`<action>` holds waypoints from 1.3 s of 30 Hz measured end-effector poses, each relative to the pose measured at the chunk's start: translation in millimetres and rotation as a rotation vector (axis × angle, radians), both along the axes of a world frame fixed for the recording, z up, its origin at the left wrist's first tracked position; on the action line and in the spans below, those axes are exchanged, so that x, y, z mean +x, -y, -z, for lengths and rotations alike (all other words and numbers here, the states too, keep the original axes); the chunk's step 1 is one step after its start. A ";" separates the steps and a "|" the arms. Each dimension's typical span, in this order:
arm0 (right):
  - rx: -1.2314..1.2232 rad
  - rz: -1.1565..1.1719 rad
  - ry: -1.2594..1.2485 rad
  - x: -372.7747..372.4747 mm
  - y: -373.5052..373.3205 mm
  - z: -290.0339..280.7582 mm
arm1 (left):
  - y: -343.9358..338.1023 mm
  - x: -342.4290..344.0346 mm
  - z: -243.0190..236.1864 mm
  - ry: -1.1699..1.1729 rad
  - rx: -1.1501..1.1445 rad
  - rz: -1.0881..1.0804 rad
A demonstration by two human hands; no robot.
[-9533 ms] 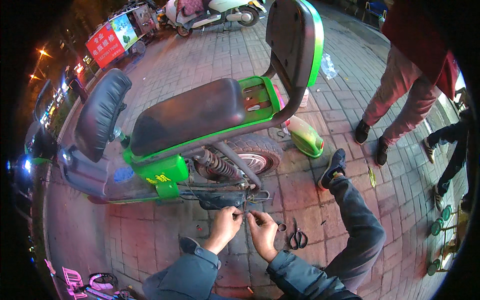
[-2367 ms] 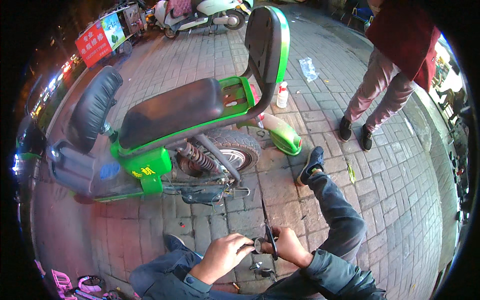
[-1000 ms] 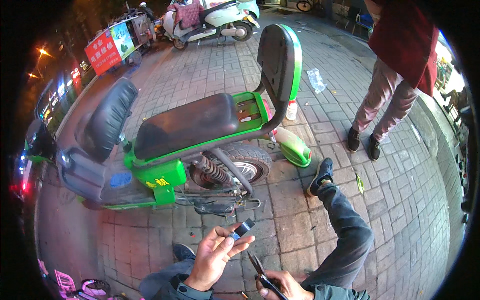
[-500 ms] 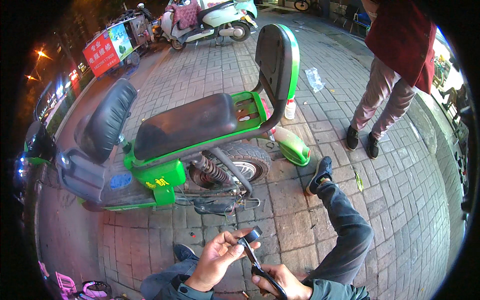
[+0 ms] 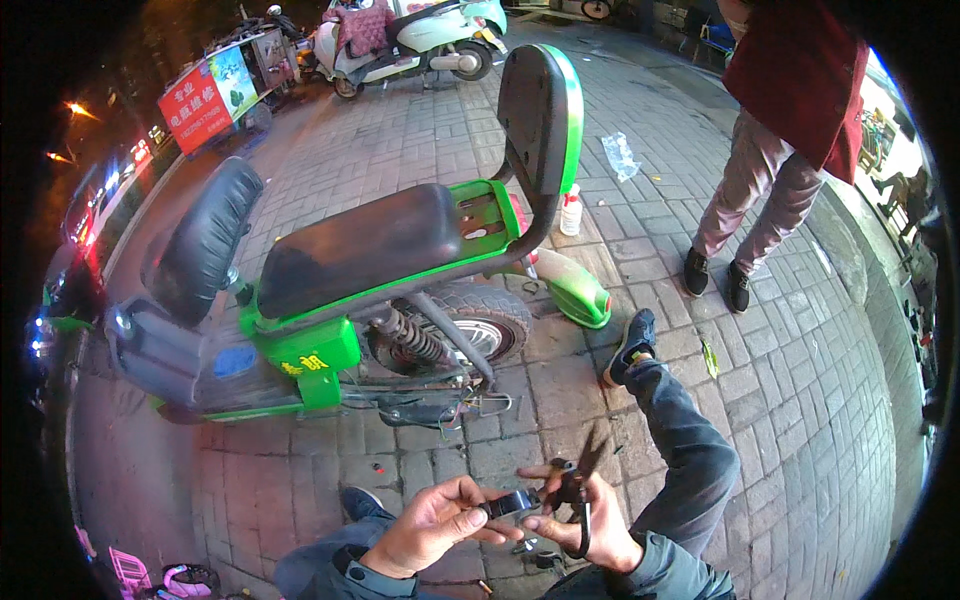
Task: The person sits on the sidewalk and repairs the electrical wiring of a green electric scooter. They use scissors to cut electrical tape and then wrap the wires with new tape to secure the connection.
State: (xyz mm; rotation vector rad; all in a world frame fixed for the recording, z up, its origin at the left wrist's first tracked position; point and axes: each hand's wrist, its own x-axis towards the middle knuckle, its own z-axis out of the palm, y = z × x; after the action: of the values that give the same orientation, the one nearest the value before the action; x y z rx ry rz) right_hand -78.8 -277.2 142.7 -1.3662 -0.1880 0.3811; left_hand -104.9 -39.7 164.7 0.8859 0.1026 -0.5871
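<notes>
Low in front of me, my left hand (image 5: 437,522) pinches a roll of black tape (image 5: 511,502) between thumb and fingers. Right beside it, my right hand (image 5: 596,525) is closed around a pair of scissors (image 5: 585,474), their blades pointing up and away, slightly apart. The right thumb and a fingertip come close to the roll's right side; whether they touch the tape I cannot tell. Beyond my hands stands a green and black electric scooter (image 5: 370,240). Its rear wheel (image 5: 480,335) faces me, and thin loose wires (image 5: 452,408) hang below it.
A white bottle (image 5: 571,212) stands behind the scooter's green rear fender (image 5: 580,300). To the right, a person in a dark red coat (image 5: 795,85) stands on the brick paving. Crumpled clear plastic (image 5: 621,157) lies farther back, near a parked white scooter (image 5: 420,45). My legs frame the lower area.
The scissors have swung away from the tape; their blades now point up and away instead of toward the roll. My right hand has risen beside the roll. The left still holds it.
</notes>
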 end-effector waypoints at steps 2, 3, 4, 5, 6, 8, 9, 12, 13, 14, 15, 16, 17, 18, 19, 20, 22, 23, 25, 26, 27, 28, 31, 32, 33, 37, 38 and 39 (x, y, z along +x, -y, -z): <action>-0.014 -0.056 -0.021 0.0 -1.6 2.5 | -0.8 2.6 3.6 0.010 -0.029 0.105; -0.025 0.009 0.001 0.4 -3.2 3.8 | 2.7 0.5 5.8 0.014 -0.018 0.026; -0.032 0.071 0.025 -0.1 -4.4 4.7 | 4.5 1.3 8.6 0.137 0.244 -0.023; -0.056 0.151 0.074 -0.1 -3.2 5.3 | 5.8 4.1 11.5 0.264 0.492 -0.072; -0.080 0.230 0.123 -0.3 -2.3 6.4 | 7.5 6.1 13.7 0.384 0.743 -0.120; -0.130 0.201 0.228 3.9 3.9 10.4 | 6.9 3.9 14.4 0.387 1.049 -0.020; -0.146 0.198 0.236 4.4 5.7 13.0 | 10.0 4.5 15.4 0.440 1.117 -0.003; -0.201 0.182 0.360 5.3 9.4 22.7 | 17.7 8.3 18.0 0.728 1.183 -0.118; -0.228 0.171 0.416 4.9 9.9 25.9 | 22.2 10.2 19.3 0.812 1.210 -0.196; -0.225 0.166 0.438 4.0 10.0 28.8 | 21.9 11.0 19.1 0.813 1.239 -0.173; -0.226 0.163 0.461 3.2 10.5 31.2 | 20.5 11.4 18.1 0.814 1.267 -0.150; -0.214 0.155 0.481 2.6 11.0 33.0 | 13.3 10.3 15.0 0.731 1.290 -0.024; -0.234 0.157 0.516 3.1 12.1 34.5 | 10.1 10.1 13.4 0.647 1.322 0.089; -0.265 0.172 0.521 3.5 13.1 35.3 | 8.7 9.6 12.6 0.653 1.301 0.106; -0.275 0.185 0.535 4.2 13.7 35.7 | 8.7 9.8 12.5 0.660 1.295 0.111; -0.284 0.197 0.549 4.9 14.1 35.8 | 8.7 9.6 12.1 0.666 1.289 0.124; -0.284 0.222 0.532 5.4 13.5 35.2 | 10.8 9.5 11.6 0.651 1.263 0.066; -0.270 0.235 0.509 5.3 12.7 34.6 | 12.6 8.9 11.5 0.643 1.250 0.040; -0.254 0.247 0.483 4.5 10.8 33.4 | 15.5 7.8 11.2 0.502 1.183 -0.024; -0.251 0.247 0.480 4.0 9.9 33.0 | 16.3 7.2 11.2 0.446 1.138 -0.051; -0.248 0.248 0.476 3.5 9.4 32.7 | 15.5 7.0 11.3 0.439 1.193 -0.032; -0.269 0.245 0.474 3.0 9.0 32.6 | 13.5 6.8 11.4 0.445 1.238 -0.010; -0.284 0.245 0.452 2.1 8.4 34.3 | 12.5 5.4 15.3 0.492 1.264 -0.003; -0.256 0.246 0.436 2.1 7.3 35.7 | 13.0 5.0 17.2 0.526 1.251 -0.012; -0.237 0.247 0.426 1.8 6.6 37.1 | 13.1 5.0 18.9 0.533 1.223 -0.033; -0.247 0.225 0.424 0.7 5.0 41.8 | 18.3 6.6 22.4 0.613 1.105 -0.122; -0.240 0.224 0.421 0.6 5.1 42.5 | 20.4 7.3 22.2 0.610 1.069 -0.142; -0.233 0.222 0.418 0.4 5.3 43.1 | 22.6 7.1 21.2 0.564 1.046 -0.180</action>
State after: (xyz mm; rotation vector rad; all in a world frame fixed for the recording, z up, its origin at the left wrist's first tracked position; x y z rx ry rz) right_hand -78.3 -282.5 99.6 -1.6697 -0.3402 -0.0758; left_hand -97.8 -62.3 143.5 2.0020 -0.0353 -0.0516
